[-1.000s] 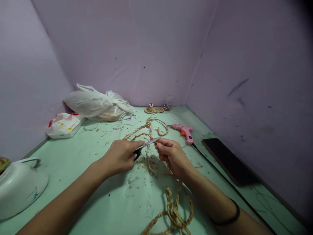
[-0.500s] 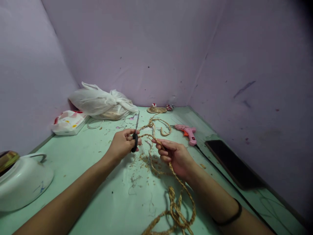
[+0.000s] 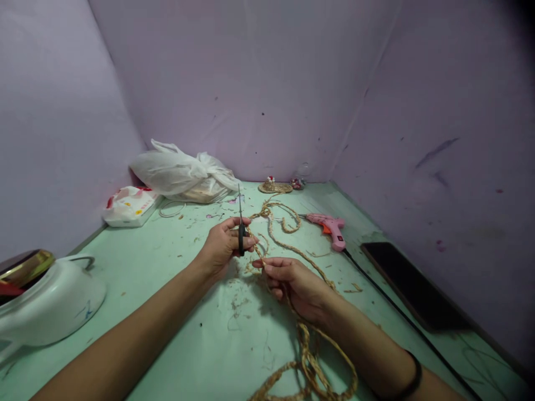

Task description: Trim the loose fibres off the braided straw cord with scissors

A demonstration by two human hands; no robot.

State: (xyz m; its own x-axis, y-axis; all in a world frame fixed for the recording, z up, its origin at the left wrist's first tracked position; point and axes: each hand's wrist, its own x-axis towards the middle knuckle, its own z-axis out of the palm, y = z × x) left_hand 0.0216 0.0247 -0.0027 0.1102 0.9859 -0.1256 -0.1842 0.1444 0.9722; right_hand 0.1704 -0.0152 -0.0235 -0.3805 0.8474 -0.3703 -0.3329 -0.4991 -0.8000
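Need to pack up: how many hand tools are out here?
2: black-handled steel scissors upright in the left hand; pink plastic glue gun lying on the green table. Others may be hidden.

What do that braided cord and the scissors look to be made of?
The braided cord looks like natural plant fibre, perhaps straw or jute: tan, matt, shedding bits. The scissors seem to have bright metal blades and a black, probably plastic, handle.

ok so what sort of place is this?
Likely a home craft corner: a green table against lilac walls, scissors in the left hand, braided rope in the right hand, a pink glue gun and fibre scraps nearby.
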